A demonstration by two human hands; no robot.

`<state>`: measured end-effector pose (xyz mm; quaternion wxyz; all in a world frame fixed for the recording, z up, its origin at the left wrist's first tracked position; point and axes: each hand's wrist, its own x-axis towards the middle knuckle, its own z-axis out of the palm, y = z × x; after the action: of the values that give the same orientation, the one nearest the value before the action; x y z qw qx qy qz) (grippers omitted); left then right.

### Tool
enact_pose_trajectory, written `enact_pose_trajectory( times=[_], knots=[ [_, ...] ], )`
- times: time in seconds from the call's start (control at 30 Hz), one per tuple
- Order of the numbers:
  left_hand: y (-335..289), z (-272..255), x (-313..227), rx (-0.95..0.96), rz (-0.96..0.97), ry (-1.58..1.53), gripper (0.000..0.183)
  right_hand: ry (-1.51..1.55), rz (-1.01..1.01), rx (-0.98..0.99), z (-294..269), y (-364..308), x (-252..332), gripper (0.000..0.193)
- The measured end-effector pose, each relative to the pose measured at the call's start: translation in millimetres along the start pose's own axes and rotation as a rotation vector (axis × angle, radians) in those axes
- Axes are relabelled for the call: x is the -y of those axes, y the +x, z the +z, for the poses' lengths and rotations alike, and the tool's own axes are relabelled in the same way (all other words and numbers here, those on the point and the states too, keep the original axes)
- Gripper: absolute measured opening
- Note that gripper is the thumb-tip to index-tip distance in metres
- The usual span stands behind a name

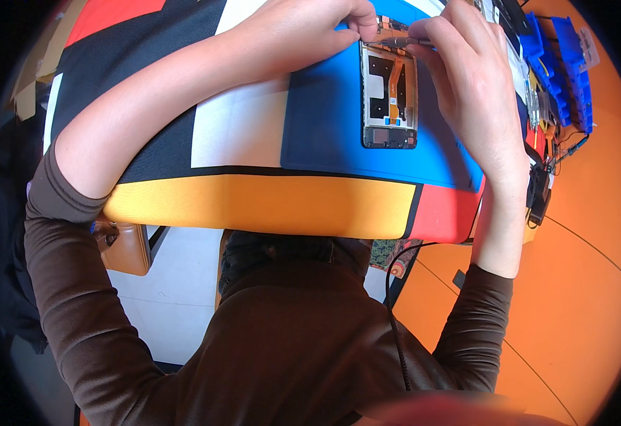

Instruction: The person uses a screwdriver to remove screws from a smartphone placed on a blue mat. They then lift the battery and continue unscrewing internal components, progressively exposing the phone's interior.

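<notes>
An opened phone [389,99] — back cover off, orange ribbon cable showing — lies on a blue mat [325,121] at the upper centre of the frame, on the bench [254,202]. The left hand [303,28] pinches its top edge, grip together. The right hand [466,78] is clamped on a slim metal tool [406,42] touching the phone's top. Blue bins [562,64] sit upper right.

Both hands are crowding the top end of the opened phone [389,96]; blue parts bins [564,67] are hemming in the right, while bare blue mat [321,106] is lying open leftward.
</notes>
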<state>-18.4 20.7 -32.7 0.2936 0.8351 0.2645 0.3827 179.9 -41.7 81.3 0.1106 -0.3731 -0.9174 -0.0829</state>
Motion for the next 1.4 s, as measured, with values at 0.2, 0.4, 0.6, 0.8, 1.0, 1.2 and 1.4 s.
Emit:
enact_pose_trajectory(
  times=[0.2, 0.4, 0.6, 0.8, 1.0, 1.2, 1.4],
  knots=[
    [4, 4, 1, 0.006, -0.001, 0.001, 0.006, 0.011, 0.092, 0.041, -2, -8, 0, 0.011],
    [4, 3, -1, 0.026, -0.017, -0.004, 0.008, -0.012, -0.024, -0.139, 9, -18, -13, 0.012],
    [2, -5, -8, 0.069, -0.055, -0.006, 0.008, 0.177, 0.314, -0.329, 17, -53, -39, 0.013],
    [9, -5, -16, 0.098, 0.024, 0.117, 0.009, 0.509, 0.668, -0.511, 49, -83, -66, 0.020],
    [12, -8, -29, 0.144, 0.103, 0.407, 0.011, 0.631, 0.605, -0.425, 48, -83, -65, 0.018],
    [15, -10, -39, 0.153, 0.142, 0.563, 0.011, 0.514, 0.554, -0.213, 23, -60, -27, 0.009],
    [13, -15, -46, 0.134, 0.102, 0.673, 0.013, 0.547, 0.674, -0.120, 19, -52, -15, 0.007]
  ],
)
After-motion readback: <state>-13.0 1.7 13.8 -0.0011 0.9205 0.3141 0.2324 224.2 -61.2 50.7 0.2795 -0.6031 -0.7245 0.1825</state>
